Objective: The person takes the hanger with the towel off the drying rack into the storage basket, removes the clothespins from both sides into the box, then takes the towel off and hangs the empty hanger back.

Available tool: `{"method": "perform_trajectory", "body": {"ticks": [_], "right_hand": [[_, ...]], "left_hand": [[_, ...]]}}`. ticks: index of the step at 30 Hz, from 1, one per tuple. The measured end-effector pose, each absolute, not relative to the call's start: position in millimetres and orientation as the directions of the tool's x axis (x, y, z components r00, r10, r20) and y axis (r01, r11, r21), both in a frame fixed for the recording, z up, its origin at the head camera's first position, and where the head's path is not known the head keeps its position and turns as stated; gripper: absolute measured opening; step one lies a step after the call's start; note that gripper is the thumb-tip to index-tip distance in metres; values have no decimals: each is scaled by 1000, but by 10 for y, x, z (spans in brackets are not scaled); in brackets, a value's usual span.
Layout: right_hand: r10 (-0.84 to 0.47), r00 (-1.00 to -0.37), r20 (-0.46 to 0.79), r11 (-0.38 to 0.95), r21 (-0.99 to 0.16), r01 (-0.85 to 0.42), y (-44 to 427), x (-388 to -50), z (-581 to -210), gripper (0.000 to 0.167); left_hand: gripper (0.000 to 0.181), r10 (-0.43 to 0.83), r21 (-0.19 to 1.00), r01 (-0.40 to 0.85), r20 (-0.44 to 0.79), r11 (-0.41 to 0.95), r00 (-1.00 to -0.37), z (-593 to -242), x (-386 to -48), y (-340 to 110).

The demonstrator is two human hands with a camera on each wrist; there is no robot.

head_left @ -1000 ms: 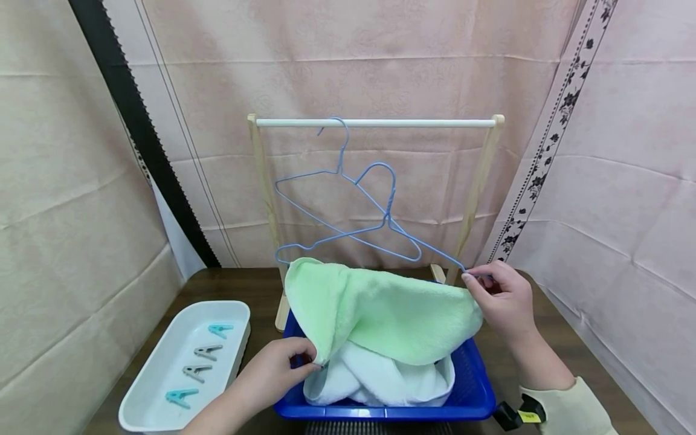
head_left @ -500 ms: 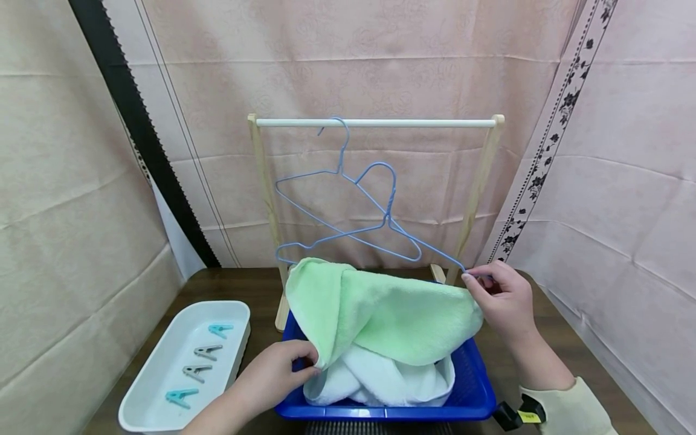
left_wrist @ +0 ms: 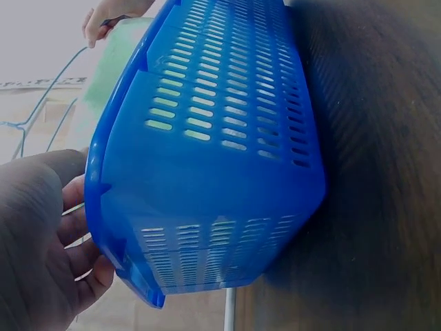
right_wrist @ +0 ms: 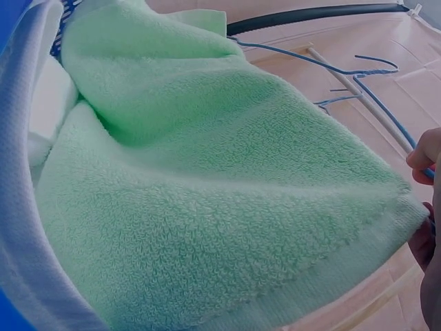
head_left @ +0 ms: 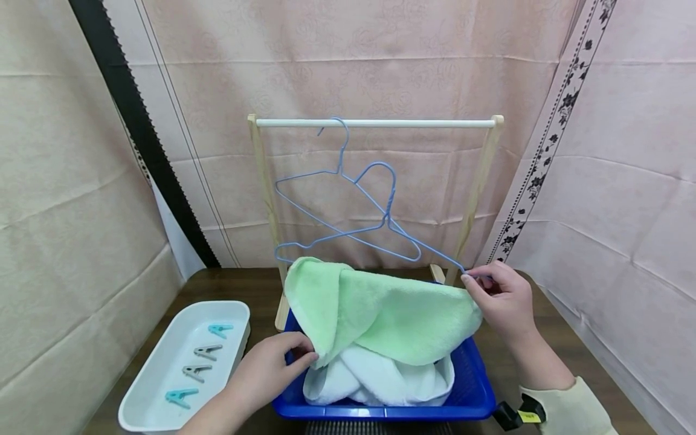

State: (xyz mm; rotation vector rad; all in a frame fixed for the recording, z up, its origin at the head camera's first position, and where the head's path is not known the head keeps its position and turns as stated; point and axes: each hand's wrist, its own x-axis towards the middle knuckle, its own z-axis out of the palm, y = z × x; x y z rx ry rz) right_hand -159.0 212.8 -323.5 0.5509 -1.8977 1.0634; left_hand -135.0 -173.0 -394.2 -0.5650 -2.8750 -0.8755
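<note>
In the head view a light green towel point(head_left: 397, 314) drapes over the lower bar of a blue wire hanger point(head_left: 348, 232), above the basket. My right hand point(head_left: 502, 296) pinches the hanger's right end; the right wrist view shows the green towel's edge point(right_wrist: 406, 196) close by those fingers. At the towel's lower left edge, my left hand point(head_left: 274, 368) has thumb and forefinger on the cloth, seemingly pinching it. In the left wrist view the left hand point(left_wrist: 48, 227) is beside the rim of the blue basket point(left_wrist: 207, 138). A white towel point(head_left: 380, 377) lies inside the basket.
Behind stands a rack with a white bar point(head_left: 413, 123) and wooden legs. A second blue hanger point(head_left: 304, 175) hangs from it, crossing behind the held one. To the left, a white tray point(head_left: 157, 374) contains several clothespins point(head_left: 208, 352). Pale cloth walls point(head_left: 424, 84) surround the table.
My left hand has shifted slightly left and up, and the green towel's left fold has moved a little leftward. The right hand and its hanger have stayed almost still.
</note>
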Motion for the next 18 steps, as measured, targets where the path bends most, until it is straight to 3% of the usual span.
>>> {"method": "perform_trajectory", "body": {"ticks": [8, 18], "right_hand": [[29, -531, 847, 547, -458, -701, 2142, -1586, -3235, 19], [24, -537, 843, 548, -460, -698, 2144, -1573, -3233, 20]], "left_hand": [[8, 162, 546, 278, 252, 791, -954, -3893, -1393, -1750], [6, 58, 600, 224, 284, 768, -957, -3753, -1497, -1815]]}}
